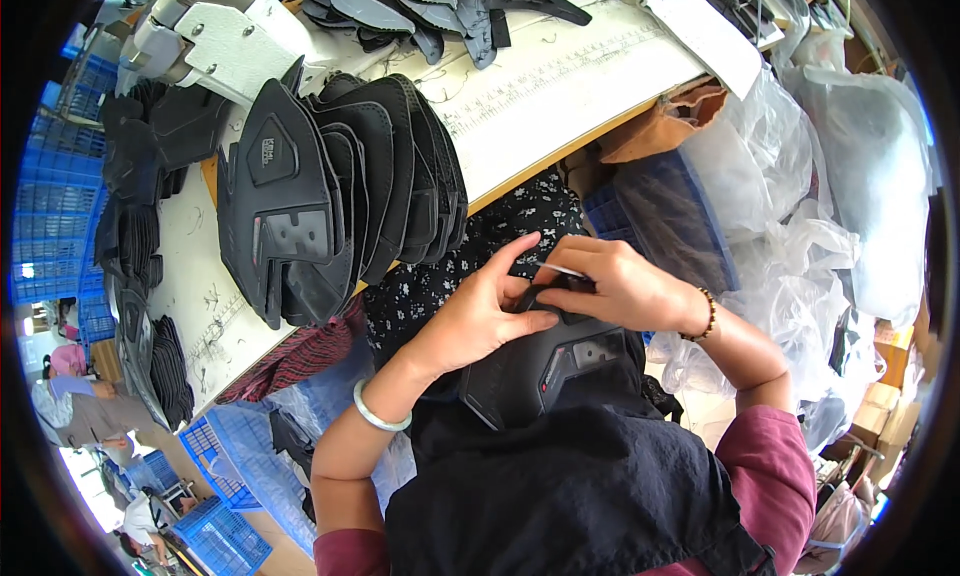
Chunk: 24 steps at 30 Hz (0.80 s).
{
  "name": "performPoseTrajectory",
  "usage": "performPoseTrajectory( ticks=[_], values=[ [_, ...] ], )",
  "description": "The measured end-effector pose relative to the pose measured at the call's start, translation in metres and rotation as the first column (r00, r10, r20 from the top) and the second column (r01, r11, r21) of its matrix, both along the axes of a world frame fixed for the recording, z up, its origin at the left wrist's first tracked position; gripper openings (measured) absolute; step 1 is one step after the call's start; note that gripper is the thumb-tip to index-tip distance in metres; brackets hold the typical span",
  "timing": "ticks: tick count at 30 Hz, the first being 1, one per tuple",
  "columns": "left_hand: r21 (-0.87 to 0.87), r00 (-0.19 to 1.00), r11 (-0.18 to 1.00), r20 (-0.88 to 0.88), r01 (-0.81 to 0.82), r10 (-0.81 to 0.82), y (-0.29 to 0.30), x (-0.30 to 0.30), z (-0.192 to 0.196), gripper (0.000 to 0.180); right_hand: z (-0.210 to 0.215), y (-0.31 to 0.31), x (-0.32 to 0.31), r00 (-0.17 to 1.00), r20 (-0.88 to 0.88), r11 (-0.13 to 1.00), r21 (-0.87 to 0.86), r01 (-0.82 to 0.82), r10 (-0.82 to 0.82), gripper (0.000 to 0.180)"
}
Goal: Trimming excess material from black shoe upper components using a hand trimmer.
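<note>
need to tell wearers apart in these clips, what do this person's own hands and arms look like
No gloves. Above the left hand sits a smooth, pale bangle; above the right hand, a dark beaded bracelet. The maroon sleeves are short.

Bright, soft light fills the scene, paling the cream worktop (585, 71) and glinting off the plastic bag (875, 176). The fingers (514, 252) look fairly sharp; outward, shapes bend into a dark, round rim.
</note>
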<state>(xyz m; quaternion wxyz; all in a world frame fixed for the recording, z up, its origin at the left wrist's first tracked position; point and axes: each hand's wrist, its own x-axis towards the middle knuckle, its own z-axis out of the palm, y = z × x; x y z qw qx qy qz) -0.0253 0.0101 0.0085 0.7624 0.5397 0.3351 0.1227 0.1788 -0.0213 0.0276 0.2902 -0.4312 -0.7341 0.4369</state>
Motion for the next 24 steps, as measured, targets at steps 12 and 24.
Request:
performPoseTrajectory(
  ticks=[12,24],
  values=[
    [0.044,0.999,0.999,-0.023,-0.03,0.031,-0.005,0.004,0.007,0.082,-0.01,-0.004,-0.002,0.908,-0.049,0.816,-0.46,0.349,-0.416,0.015],
    [0.124,1.0,0.992,-0.03,0.003,0.001,-0.008,0.005,0.005,0.083,-0.008,-0.005,0.0,0.984,-0.01,0.949,-0.27,0.166,-0.176,0.015]
  ],
)
